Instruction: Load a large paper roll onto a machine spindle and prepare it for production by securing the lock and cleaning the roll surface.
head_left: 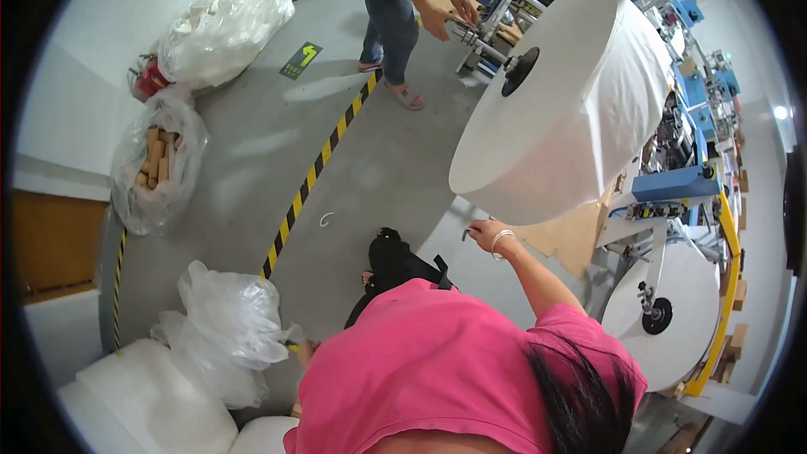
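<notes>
My right hand [487, 235] is closed, palm down, below the big white roll [538, 134]. A short, dark, bent metal piece [466, 234] that looks like a hex key sticks out of its fingers. My left hand [308, 353] shows only in part beside my pink shirt, near a clear plastic bag [235, 319]; its fingers are too hidden to read. The big roll sits tilted on a metal shaft [486, 47] with a black hub [520, 71]. Another person's hands [437, 21] are at the shaft's outer end.
A blue machine [672, 185] with a yellow frame [727, 235] and a second white roll [672, 311] stands at the right. Yellow-black tape [324, 155] crosses the grey floor. Bagged cardboard tubes [157, 155], a red extinguisher [151, 77] and white bundles [227, 34] line the left wall.
</notes>
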`<state>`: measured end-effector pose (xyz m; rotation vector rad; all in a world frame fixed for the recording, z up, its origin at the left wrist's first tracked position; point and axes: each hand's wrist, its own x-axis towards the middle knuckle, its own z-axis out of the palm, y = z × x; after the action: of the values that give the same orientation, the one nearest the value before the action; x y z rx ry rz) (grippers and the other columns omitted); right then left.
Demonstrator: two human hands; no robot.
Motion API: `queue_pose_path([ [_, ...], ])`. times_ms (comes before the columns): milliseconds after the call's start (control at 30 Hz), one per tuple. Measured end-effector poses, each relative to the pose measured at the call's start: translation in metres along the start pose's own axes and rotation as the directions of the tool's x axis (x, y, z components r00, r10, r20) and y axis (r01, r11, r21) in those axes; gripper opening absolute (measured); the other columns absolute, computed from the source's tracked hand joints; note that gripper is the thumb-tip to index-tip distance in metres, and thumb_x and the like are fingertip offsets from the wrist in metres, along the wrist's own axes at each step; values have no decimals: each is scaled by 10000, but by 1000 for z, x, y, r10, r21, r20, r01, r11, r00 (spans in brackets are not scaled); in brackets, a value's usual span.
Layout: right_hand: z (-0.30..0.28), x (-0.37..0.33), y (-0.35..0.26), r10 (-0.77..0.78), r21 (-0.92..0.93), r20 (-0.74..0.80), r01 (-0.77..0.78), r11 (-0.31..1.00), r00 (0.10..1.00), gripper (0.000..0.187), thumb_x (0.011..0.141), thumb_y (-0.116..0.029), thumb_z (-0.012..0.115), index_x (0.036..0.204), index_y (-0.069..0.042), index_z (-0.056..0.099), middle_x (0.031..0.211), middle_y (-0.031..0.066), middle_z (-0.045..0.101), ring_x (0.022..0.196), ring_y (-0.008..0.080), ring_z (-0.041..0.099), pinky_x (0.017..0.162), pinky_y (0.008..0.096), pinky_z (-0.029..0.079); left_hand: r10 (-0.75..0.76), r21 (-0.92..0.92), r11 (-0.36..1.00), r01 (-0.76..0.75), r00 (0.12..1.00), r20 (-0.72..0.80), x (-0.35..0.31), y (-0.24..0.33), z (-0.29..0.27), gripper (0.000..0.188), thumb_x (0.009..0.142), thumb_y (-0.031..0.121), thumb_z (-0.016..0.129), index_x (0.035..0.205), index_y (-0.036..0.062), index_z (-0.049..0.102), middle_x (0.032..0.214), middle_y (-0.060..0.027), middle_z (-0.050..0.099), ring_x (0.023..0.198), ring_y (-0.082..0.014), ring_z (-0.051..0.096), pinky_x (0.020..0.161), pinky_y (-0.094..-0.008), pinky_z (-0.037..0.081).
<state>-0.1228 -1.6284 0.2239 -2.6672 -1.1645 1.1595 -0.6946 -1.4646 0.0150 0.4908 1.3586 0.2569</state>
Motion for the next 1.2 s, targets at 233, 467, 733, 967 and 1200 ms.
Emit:
queue_pose_path([
  [233, -55, -2, -2, 393, 88, -291, -385, 919, 872, 311, 787, -391, 523, 955, -144, 609, 942, 98, 614, 883, 292, 575, 748, 395, 458, 20, -26, 999, -25, 979, -203, 51, 187, 61, 282, 834, 366, 491, 895, 91, 490, 760, -37, 555, 728, -182, 557, 601, -331, 444],
  [467, -90, -7, -9, 355, 137, -540, -336, 932, 763, 184, 756, -287, 592, 805, -116, 640, 820, 122, 622, 706, 294, 591, 637, 388, 463, -85, 234, 963, 136, 973, -215, 82, 266, 96, 248, 813, 303, 536, 899, 72, 507, 727, -63, 584, 622, -243, 581, 546, -355, 457],
  [733, -141, -5, -58, 433, 466, -882, -464, 753, -185, 884, 627, -379, 744, 1298, -35, 284, 1272, 209, 368, 997, 319, 531, 691, 330, 512, 50, 866, -21, -500, 864, 501, 181, 327, 102, 245, 759, 275, 579, 845, 50, 536, 731, -156, 585, 649, -294, 580, 556, -337, 469],
  [967, -135, 46, -51, 586, 583, -785, -556, 592, -200, 792, 730, -215, 621, 1348, -64, 150, 1334, 275, 232, 973, 417, 521, 720, 415, 516, 68, 554, 813, -180, 974, 215, 184, 458, 304, 302, 849, 297, 507, 979, 25, 511, 849, -114, 589, 671, -210, 594, 547, -310, 471],
  [1200, -128, 52, -52, 666, 639, -721, -557, 530, -193, 826, 700, -175, 653, 1348, -109, 145, 1360, 256, 190, 1061, 391, 473, 781, 420, 493, -20, 623, 779, -69, 991, 135, 237, 465, 277, 359, 839, 295, 510, 1055, 11, 474, 943, -172, 569, 793, -249, 594, 645, -364, 481],
])
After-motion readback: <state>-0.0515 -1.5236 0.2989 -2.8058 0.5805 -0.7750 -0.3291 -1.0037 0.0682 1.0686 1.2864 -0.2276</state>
